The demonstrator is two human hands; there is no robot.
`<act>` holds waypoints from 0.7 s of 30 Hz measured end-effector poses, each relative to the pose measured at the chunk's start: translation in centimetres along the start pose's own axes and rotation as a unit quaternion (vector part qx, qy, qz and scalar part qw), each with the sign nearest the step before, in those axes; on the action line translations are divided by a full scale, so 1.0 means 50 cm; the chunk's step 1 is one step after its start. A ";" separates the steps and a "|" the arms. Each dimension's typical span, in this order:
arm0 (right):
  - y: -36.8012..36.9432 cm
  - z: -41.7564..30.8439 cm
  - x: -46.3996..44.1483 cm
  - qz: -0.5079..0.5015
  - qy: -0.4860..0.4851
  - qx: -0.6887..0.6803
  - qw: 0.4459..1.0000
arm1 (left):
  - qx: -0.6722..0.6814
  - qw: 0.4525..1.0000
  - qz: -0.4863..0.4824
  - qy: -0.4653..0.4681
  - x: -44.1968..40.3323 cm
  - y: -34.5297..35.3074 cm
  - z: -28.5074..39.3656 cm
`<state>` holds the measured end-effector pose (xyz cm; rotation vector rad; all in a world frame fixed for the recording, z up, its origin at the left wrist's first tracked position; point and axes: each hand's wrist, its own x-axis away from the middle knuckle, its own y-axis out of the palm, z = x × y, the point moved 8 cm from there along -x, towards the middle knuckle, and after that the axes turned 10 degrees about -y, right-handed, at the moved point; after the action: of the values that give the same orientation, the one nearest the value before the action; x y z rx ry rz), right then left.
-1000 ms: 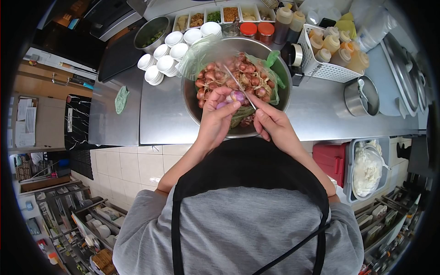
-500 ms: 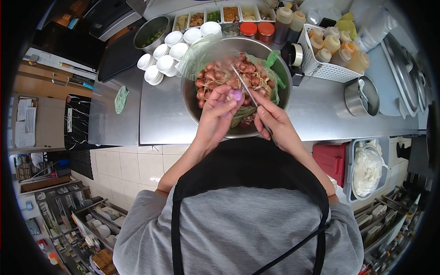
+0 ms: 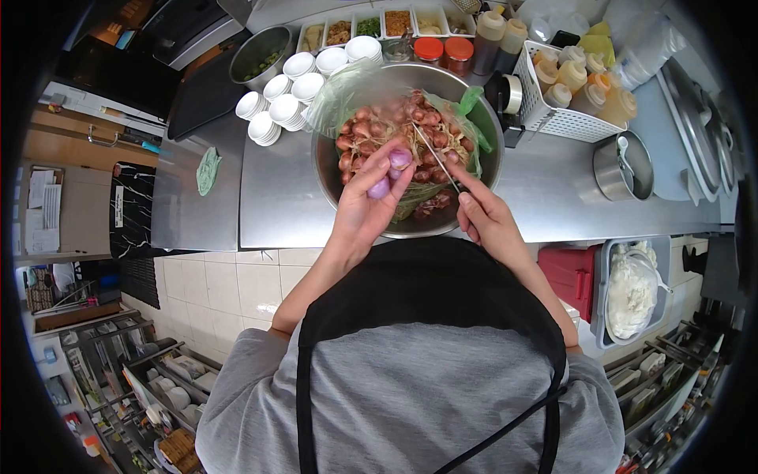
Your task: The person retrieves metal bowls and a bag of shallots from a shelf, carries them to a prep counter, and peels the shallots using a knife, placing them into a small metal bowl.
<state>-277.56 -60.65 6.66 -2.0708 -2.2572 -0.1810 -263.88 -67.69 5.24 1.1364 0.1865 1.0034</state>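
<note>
My left hand [image 3: 366,197] is closed around peeled purple shallots [image 3: 400,159], one at the fingertips and another lower in the palm. A knife [image 3: 435,156] is gripped in my right hand [image 3: 491,215], its blade pointing up and left over the bowl, apart from the shallots. Below both hands stands a large steel bowl [image 3: 495,170] lined with a green plastic bag [image 3: 471,101]. Unpeeled reddish-brown shallots [image 3: 361,129] and loose papery skins fill it.
Stacked white cups [image 3: 286,110] stand left of the bowl, with a crumpled green bag [image 3: 208,171] farther left. Red-lidded jars [image 3: 458,54] line the back. A white basket of squeeze bottles [image 3: 570,126] and a steel pot [image 3: 646,180] sit at right.
The knife and my right hand have moved right, away from the shallot. My left hand has turned, showing a second peeled shallot in the palm.
</note>
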 end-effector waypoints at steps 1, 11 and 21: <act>0.000 -0.007 0.002 0.007 -0.010 -0.006 1.000 | 0.000 1.000 0.000 0.000 -0.001 -0.002 0.001; 0.033 -0.038 -0.006 -0.041 -0.039 -0.055 0.997 | 0.011 1.000 -0.013 -0.026 0.001 -0.003 -0.014; 0.060 -0.043 -0.015 -0.077 -0.036 -0.057 0.995 | -0.038 0.998 -0.047 -0.030 0.004 0.006 -0.012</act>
<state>-274.56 -61.45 8.79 -1.9858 -2.5080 -0.2540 -264.30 -67.12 5.27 1.0783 0.1513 0.8849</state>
